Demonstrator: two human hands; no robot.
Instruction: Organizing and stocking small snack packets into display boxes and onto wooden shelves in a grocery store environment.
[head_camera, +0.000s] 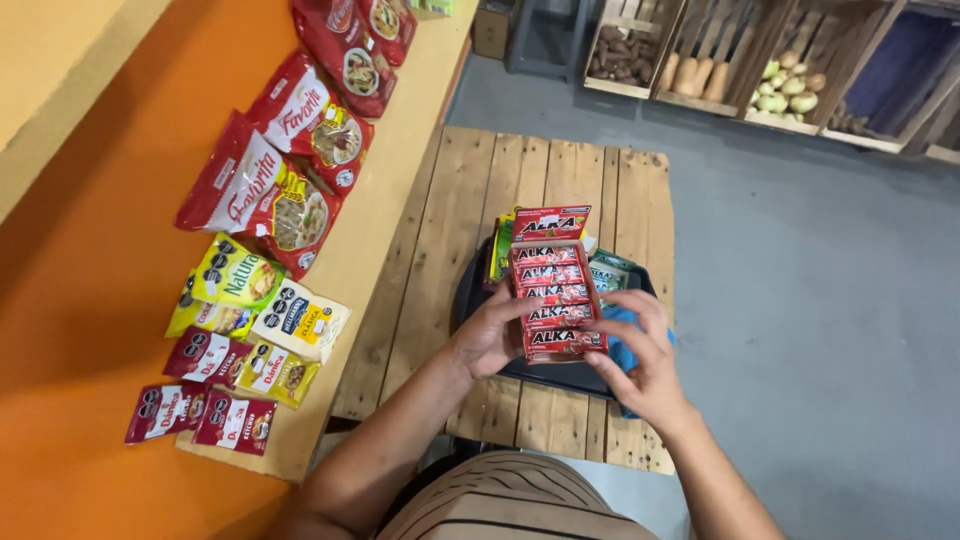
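Both hands grip red candy box (556, 292) over dark basket (470, 290): I see left hand (487, 335) clasping left side, right hand (640, 365) clasping right; sauce pouches (235, 375) on shelf (390, 215) nearby.

You're holding a red carton of candy rolls (555, 290) — red and yellow pouches (262, 190) are lying along the shelf (400, 170) at your left.

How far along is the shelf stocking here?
Done: sauce pouches and pasta bags already lie in rows on the wooden shelf. In hand: the left hand and right hand hold a red display box of candy rolls. Left: more packets sit in the dark bin on the pallet.
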